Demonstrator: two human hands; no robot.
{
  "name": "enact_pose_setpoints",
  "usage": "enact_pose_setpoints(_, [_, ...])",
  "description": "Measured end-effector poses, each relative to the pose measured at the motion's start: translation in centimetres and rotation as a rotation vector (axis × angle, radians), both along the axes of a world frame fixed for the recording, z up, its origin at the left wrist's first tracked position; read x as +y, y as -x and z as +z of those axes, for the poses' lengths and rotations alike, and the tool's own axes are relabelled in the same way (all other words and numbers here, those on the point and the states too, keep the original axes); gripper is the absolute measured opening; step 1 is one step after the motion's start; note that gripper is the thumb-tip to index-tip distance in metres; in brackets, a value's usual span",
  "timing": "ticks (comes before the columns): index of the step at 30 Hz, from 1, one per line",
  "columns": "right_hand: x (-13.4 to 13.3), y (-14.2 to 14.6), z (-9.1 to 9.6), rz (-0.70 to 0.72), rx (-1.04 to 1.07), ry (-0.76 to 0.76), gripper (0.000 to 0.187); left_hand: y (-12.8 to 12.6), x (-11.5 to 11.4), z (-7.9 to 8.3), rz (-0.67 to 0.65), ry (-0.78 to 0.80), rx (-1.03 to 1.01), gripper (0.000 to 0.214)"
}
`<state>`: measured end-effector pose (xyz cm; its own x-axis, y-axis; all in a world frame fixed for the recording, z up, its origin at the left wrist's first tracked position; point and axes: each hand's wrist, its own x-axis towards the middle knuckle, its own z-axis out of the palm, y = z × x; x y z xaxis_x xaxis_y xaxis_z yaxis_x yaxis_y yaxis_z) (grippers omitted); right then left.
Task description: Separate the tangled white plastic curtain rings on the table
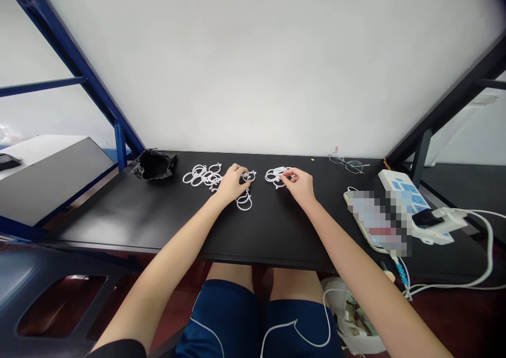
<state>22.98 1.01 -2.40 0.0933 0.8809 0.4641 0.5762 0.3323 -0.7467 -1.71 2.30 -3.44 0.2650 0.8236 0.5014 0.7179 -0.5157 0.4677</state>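
Note:
Several white plastic rings lie on a black table (166,215). My left hand (232,183) rests beside a loose pile of rings (201,176), its fingers curled and pinching a small white ring (249,176). One larger ring (244,202) lies just in front of that hand. My right hand (300,183) is closed in a pinch on a small cluster of white rings (275,175) to its left. The two hands are a short gap apart.
A crumpled black bag (154,164) sits at the back left. Eyeglasses (348,163) lie at the back right. A phone (375,222), a white power strip (411,202) and white cables (484,252) fill the right side. A white wall stands behind.

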Motion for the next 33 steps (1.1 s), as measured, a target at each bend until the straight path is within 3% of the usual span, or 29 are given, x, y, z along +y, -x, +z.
enact_pose_setpoints(5, [-0.3, 0.4, 0.0, 0.042, 0.062, -0.017, 0.020, -0.9, -1.1, 1.4, -0.119, -0.168, -0.046, 0.029])
enact_pose_setpoints(10, [-0.9, 1.7, -0.1, 0.385, 0.139, 0.046, 0.040, -2.3, -2.3, 1.7, -0.270, -0.204, -0.035, 0.037])
enact_pose_setpoints(13, [-1.1, 2.4, -0.3, 0.478, 0.093, 0.031, 0.035, -2.7, -2.6, 1.4, -0.339, -0.180, -0.013, 0.041])
enact_pose_setpoints(16, [-1.2, 2.6, -0.3, 0.501, 0.041, -0.008, 0.023, -2.8, -2.7, 1.3, -0.375, -0.180, 0.003, 0.039])
enact_pose_setpoints(26, [-1.6, 2.5, 0.2, 0.471, 0.043, 0.095, 0.016, -2.9, -2.7, 1.4, -0.393, -0.156, 0.019, 0.038])
enact_pose_setpoints(33, [-1.3, 2.4, -0.2, 0.479, 0.185, 0.184, 0.024, -2.6, -2.5, 1.3, -0.409, -0.109, 0.081, 0.035])
